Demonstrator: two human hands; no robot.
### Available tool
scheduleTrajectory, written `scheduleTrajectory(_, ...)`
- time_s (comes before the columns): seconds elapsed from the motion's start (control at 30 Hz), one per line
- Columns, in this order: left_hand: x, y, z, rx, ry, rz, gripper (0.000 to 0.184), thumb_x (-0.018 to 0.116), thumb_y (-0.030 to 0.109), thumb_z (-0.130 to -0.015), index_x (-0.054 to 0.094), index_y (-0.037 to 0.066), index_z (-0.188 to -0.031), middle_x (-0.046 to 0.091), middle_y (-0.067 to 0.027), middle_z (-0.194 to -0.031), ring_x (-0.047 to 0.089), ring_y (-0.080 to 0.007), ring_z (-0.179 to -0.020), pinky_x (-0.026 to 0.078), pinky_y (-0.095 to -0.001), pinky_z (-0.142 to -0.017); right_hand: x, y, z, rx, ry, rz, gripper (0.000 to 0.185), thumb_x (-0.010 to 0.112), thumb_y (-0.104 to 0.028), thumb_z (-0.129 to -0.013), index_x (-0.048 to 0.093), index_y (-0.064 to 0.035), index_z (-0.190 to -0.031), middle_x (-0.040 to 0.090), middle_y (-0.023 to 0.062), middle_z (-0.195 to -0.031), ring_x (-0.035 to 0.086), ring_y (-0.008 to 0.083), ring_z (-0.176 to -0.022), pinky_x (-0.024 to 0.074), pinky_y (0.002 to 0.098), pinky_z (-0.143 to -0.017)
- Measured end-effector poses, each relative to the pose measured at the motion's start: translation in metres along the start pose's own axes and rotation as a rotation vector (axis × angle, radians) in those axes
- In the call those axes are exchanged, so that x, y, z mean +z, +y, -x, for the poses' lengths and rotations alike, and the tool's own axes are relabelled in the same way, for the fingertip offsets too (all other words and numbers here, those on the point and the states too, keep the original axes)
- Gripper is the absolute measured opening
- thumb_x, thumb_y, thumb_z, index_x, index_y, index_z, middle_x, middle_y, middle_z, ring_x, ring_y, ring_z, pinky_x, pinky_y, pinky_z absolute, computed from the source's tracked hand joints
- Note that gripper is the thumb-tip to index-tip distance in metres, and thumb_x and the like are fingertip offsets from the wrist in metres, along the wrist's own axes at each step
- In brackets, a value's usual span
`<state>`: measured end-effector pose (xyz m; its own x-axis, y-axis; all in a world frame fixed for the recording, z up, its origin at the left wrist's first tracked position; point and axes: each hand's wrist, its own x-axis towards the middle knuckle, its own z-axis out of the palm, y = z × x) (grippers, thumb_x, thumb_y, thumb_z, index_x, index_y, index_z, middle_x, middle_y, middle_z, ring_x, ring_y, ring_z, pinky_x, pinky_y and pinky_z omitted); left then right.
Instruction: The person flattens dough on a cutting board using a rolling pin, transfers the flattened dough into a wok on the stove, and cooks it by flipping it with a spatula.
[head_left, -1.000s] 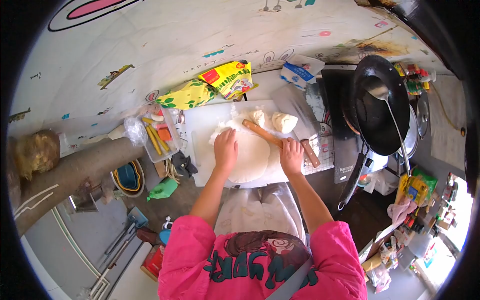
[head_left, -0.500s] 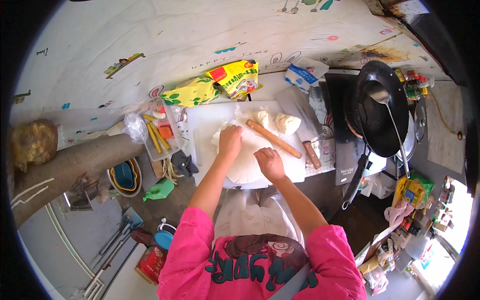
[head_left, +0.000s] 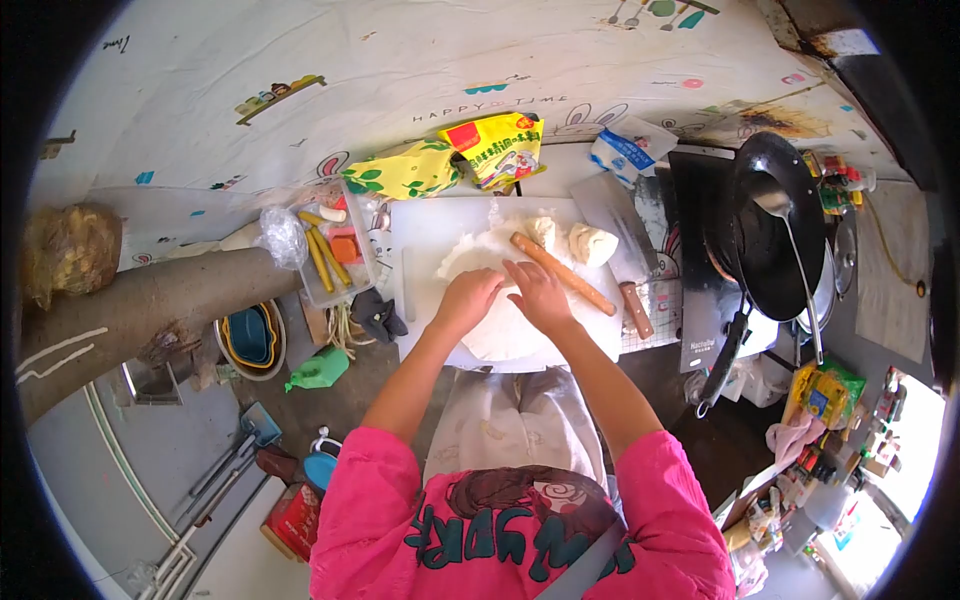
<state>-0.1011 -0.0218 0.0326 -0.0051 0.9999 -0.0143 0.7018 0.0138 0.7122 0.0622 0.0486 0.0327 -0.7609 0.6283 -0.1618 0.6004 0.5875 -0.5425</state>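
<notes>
A flattened sheet of pale dough (head_left: 505, 332) lies on a white board (head_left: 421, 225). Over its upper part are both hands, close together. My left hand (head_left: 473, 300) has its fingers bent inward at the dough; whether they pinch its edge is too small to tell. My right hand (head_left: 540, 295) is beside it, fingers apart and slightly curved, with nothing seen in it. The wooden rolling pin (head_left: 565, 275) rests slanting just right of the hands, held by neither. Two dough lumps (head_left: 593, 244) sit behind the pin, near a cleaver (head_left: 614, 228).
Yellow packets (head_left: 495, 150) stand behind the board. A plastic tub (head_left: 328, 250) with yellow sticks is at the left. On the right, a black wok (head_left: 775, 235) holds a ladle (head_left: 790, 240). A green bag (head_left: 319, 369) lies lower left.
My right hand has let go of the rolling pin and moved left over the dough. My left hand has moved nearer to it. The camera view has shifted slightly.
</notes>
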Motion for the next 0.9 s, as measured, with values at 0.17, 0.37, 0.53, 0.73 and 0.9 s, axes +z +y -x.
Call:
scheduleTrajectory(0.17, -0.01, 0.008, 0.009, -0.044, 0.028, 0.105, 0.009, 0.06, 0.008, -0.082, 0.059, 0.005, -0.091, 0.061, -0.0119, -0.08, 0.06, -0.032, -0.079, 0.048, -0.0419, -0.071, -0.003, 0.008, -0.005, -0.09, -0.061, -0.019, 0.012, 0.063, -0.021, -0.082, 0.063, -0.0119, -0.091, 0.059, 0.0053, -0.085, 0.063, 0.0244, -0.077, 0.0513, 0.0381, -0.07)
scheduleTrajectory(0.37, -0.017, -0.011, 0.022, 0.009, -0.015, 0.002, 0.025, 0.066, 0.008, -0.076, 0.066, 0.006, -0.101, 0.062, -0.0088, -0.082, 0.058, -0.0283, -0.088, 0.046, -0.0376, -0.082, -0.013, 0.001, 0.011, -0.32, 0.057, 0.108, 0.01, 0.06, -0.022, -0.085, 0.06, -0.0118, -0.085, 0.055, 0.0056, -0.078, 0.062, 0.0223, -0.066, 0.0497, 0.0333, -0.053)
scheduleTrajectory(0.53, -0.016, -0.027, 0.036, -0.062, -0.121, 0.053, 0.015, 0.066, 0.006, -0.074, 0.07, 0.006, -0.088, 0.062, -0.0089, -0.083, 0.059, -0.0281, -0.087, 0.047, -0.0376, -0.079, -0.021, -0.009, 0.024, -0.35, 0.167, 0.027, 0.013, 0.065, -0.023, -0.082, 0.06, -0.012, -0.086, 0.052, 0.0041, -0.068, 0.059, 0.0206, -0.057, 0.0472, 0.0332, -0.049)
scheduleTrajectory(0.73, -0.03, -0.012, 0.053, 0.029, -0.039, -0.008, 0.019, 0.067, 0.004, -0.07, 0.069, 0.006, -0.089, 0.061, -0.0076, -0.085, 0.059, -0.0267, -0.086, 0.048, -0.0371, -0.076, -0.039, -0.027, 0.045, -0.383, 0.195, 0.002, 0.013, 0.066, -0.021, -0.08, 0.063, -0.011, -0.088, 0.052, 0.0043, -0.066, 0.057, 0.0204, -0.055, 0.0463, 0.0328, -0.047)
scheduleTrajectory(0.9, -0.034, 0.009, 0.073, 0.137, 0.137, -0.059, 0.024, 0.067, 0.002, -0.066, 0.067, 0.006, -0.089, 0.059, -0.0074, -0.084, 0.059, -0.0261, -0.081, 0.049, -0.0367, -0.069, -0.05, -0.036, 0.062, -0.419, 0.194, 0.014, 0.015, 0.065, -0.018, -0.079, 0.063, -0.0092, -0.091, 0.051, 0.0034, -0.066, 0.057, 0.0191, -0.055, 0.0466, 0.0319, -0.047)
